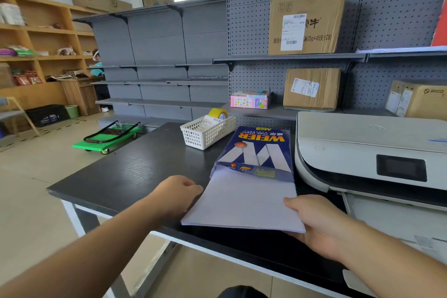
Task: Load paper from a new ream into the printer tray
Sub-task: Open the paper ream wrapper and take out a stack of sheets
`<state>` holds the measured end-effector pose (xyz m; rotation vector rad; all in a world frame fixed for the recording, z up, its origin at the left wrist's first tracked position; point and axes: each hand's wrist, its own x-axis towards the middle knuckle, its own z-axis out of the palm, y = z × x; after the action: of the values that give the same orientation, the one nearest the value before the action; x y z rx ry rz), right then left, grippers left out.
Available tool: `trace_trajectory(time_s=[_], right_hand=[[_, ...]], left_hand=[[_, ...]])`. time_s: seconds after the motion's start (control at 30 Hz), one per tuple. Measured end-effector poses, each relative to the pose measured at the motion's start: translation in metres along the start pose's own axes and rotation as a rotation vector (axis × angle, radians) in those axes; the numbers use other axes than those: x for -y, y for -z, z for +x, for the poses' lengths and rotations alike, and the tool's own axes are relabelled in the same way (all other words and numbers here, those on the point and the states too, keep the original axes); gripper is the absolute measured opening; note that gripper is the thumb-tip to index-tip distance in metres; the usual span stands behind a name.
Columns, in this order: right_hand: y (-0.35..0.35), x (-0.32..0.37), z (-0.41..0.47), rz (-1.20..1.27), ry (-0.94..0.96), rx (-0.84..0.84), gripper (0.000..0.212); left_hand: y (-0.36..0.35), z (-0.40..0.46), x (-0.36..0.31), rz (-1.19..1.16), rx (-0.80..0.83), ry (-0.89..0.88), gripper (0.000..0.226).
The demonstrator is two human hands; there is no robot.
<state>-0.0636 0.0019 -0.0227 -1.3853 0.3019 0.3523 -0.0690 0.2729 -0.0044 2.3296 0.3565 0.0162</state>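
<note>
A blue ream wrapper (256, 150) lies on the black table (125, 176), its near end torn open. A stack of white paper (242, 203) sticks out of that opening toward me. My left hand (177, 192) grips the stack's left edge. My right hand (319, 222) holds its right near corner, thumb on top. To the right stands the white printer (362, 147) with a dark screen. Its paper tray (396, 220) is pulled out below, close to my right hand.
A white mesh basket (208, 133) with yellow tape stands behind the ream. Cardboard boxes (310, 88) sit on grey pegboard shelves behind the table. A green platform trolley (108, 138) rests on the floor at left. The table's front edge runs just below my hands.
</note>
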Motion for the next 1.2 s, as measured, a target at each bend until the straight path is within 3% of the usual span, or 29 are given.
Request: trace_trajectory(time_s=[0.07,0.2,0.43,0.83,1.2], right_hand=[[0.001,-0.002,-0.007,-0.003,0.004,0.016,0.018],[0.002,-0.003,-0.021,-0.015,0.023,0.048,0.017],[0.004,0.005,-0.050,-0.011,0.044,0.136,0.019],[0.005,0.029,-0.093,0.067,0.056,0.226,0.020],[0.021,0.062,-0.123,-0.085,0.263,0.200,0.021]], left_hand=[[-0.001,-0.001,0.001,-0.135,0.080,0.091,0.035],[-0.004,-0.007,-0.004,-0.308,0.168,0.203,0.032],[0.005,-0.026,-0.014,-0.385,0.206,0.257,0.023],[0.050,-0.064,-0.026,-0.410,0.240,0.130,0.019],[0.068,-0.093,-0.062,-0.517,0.142,-0.099,0.012]])
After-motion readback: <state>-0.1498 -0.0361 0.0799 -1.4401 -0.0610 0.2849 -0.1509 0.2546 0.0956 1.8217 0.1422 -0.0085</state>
